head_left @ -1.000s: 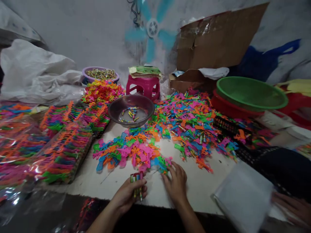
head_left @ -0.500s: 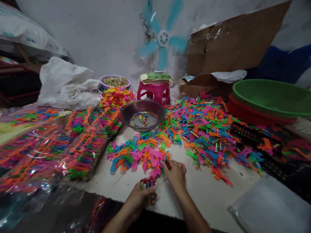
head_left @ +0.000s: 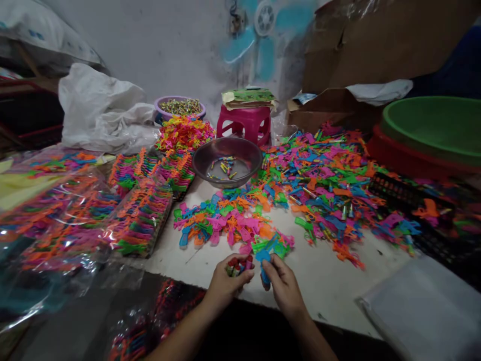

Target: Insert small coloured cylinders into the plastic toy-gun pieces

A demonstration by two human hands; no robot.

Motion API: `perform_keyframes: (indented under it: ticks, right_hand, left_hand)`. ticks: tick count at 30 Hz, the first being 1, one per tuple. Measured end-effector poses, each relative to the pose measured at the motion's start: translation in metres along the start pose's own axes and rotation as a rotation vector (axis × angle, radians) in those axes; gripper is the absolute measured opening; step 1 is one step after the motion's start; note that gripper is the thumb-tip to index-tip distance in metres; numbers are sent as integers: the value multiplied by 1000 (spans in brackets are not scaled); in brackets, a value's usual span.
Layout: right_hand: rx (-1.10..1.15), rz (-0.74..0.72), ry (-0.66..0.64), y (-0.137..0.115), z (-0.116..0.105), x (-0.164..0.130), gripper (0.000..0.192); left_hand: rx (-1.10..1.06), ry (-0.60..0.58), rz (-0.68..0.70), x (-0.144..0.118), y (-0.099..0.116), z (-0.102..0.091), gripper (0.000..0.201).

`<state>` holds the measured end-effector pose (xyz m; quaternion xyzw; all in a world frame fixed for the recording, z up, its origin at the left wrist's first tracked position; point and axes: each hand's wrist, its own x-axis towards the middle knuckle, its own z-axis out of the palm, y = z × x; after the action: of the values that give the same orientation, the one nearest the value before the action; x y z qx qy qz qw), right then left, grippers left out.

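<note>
My left hand (head_left: 225, 282) is closed around several small coloured cylinders (head_left: 237, 266), whose red, green and pink ends show above the fingers. Pinched in my right hand (head_left: 285, 288) is a blue plastic toy gun (head_left: 264, 255), its lower part between thumb and fingers. Both hands are side by side over the table's front edge. Just beyond them lies a small heap of toy guns (head_left: 229, 220) in pink, orange, green and blue. Behind that heap, a metal basin (head_left: 201, 159) holds several small striped cylinders (head_left: 226, 166).
A bigger pile of toy guns (head_left: 323, 175) spreads to the right. Bagged rows of them (head_left: 139, 215) lie left. Farther back are a pink stool (head_left: 246, 120), a purple-rimmed basin (head_left: 158, 106) and a turning fan (head_left: 265, 20). Green tub (head_left: 432, 125) and clear plastic (head_left: 424, 311) are right.
My right hand has drawn back from the heap with a blue toy gun. My left hand, still holding the cylinders, has come up beside it. The view has tilted down.
</note>
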<state>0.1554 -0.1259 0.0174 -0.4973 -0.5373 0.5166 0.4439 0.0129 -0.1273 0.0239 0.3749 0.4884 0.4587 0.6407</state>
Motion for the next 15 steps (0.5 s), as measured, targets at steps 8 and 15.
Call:
perform_keyframes:
  ticks: [8,15]
  right_hand:
    - [-132,-43,-6,1,-6,-7,28]
    - [-113,-20,-71,1,-9,-12,26]
  left_hand:
    - [59,-56,-10,-6,8,7,32]
    - [45,-157,-63,-9,11,7,29]
